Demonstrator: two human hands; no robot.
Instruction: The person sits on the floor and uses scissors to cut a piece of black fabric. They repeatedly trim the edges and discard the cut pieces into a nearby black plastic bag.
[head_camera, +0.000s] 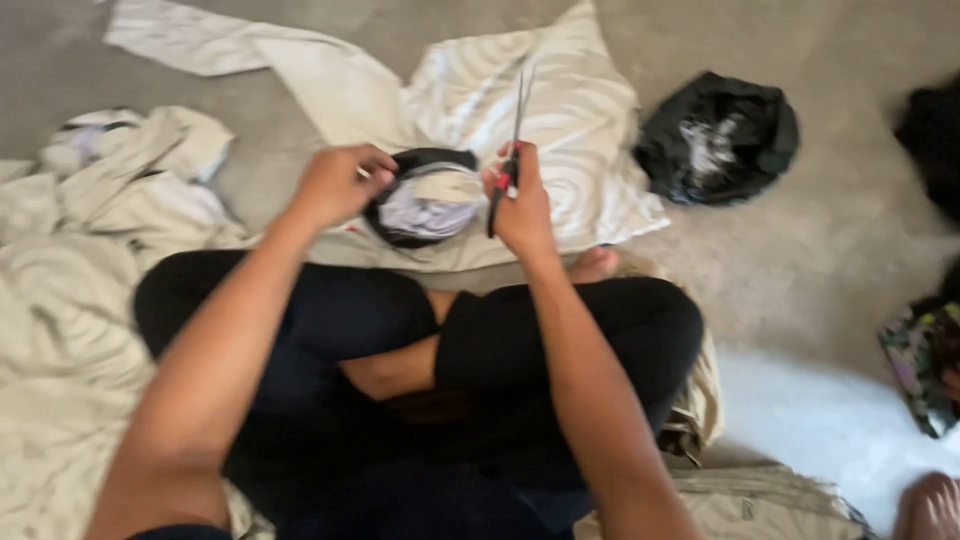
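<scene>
Grey concrete floor (820, 260), person seated cross-legged, both hands up front working a small fabric piece with scissors.

Largest first: cream swirl-print cloth (560, 120) spread on the floor ahead of the knees, more of the same heaped at left (60, 330). Black plastic bag (718, 135) sits on the floor to the right, well apart from the hands. Patterned fabric (915, 365) at the right edge. Small fabric piece (425, 198), white-lilac with a black border, is held up between the two hands, above the cream cloth. Left hand (338, 185) closed, pinching that piece at its left edge. Right hand (520, 200) closed around the red handles of the scissors (510, 150), blades pointing up and away, just beside the piece's right edge. Frame is motion-blurred; can't tell if the blades touch the fabric.
</scene>
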